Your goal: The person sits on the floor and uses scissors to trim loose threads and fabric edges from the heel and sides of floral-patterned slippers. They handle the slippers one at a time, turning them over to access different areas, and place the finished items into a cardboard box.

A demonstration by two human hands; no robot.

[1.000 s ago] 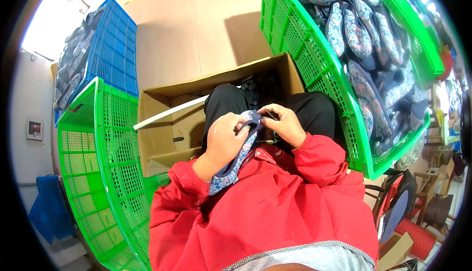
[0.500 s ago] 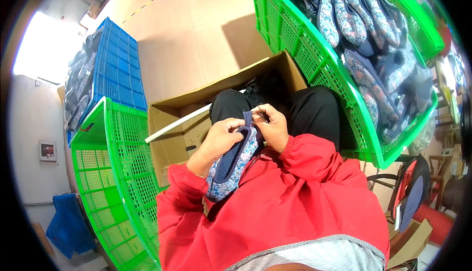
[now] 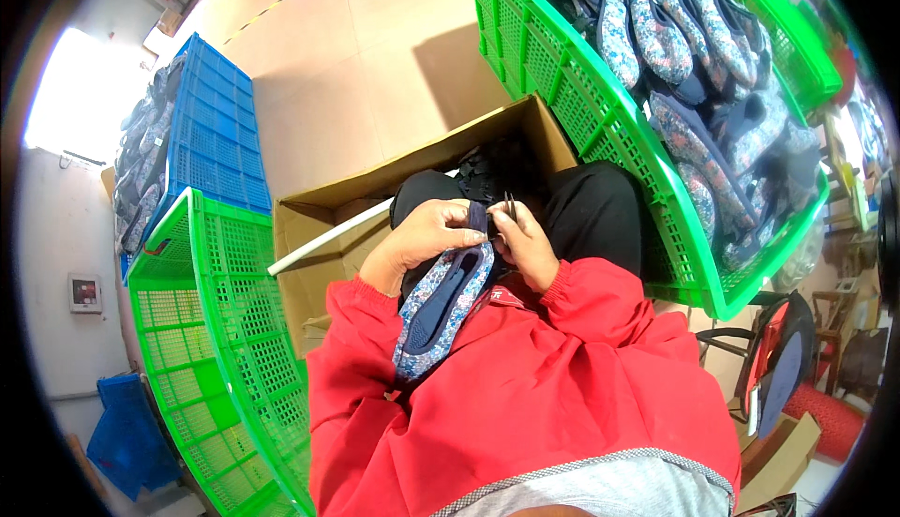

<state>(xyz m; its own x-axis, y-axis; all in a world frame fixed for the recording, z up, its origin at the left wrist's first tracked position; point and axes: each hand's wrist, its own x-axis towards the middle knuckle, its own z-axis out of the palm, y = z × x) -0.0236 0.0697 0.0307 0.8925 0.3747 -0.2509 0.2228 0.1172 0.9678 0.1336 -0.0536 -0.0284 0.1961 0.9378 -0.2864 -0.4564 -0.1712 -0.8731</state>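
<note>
A floral fabric shoe (image 3: 410, 356) with a navy lining lies over my lap, its strap end pointing away from me. My left hand (image 3: 427, 236) pinches the shoe by the navy strap (image 3: 478, 215) at that end. Close beside the strap, my right hand (image 3: 527, 247) is closed on a small dark tool (image 3: 509, 204) with two thin points, like snips or tweezers. The rest of that tool is hidden in the fingers.
An open cardboard box (image 3: 319, 200) stands around my knees, with a white rod (image 3: 328, 236) across it. A green crate (image 3: 553, 58) heaped with similar floral shoes is at the right. Another green crate (image 3: 253, 329) and a blue crate (image 3: 216, 128) stand left.
The shoe has turned so that its opening faces up more, and its strap stands straighter. The dark tool's points now show above my right fingers.
</note>
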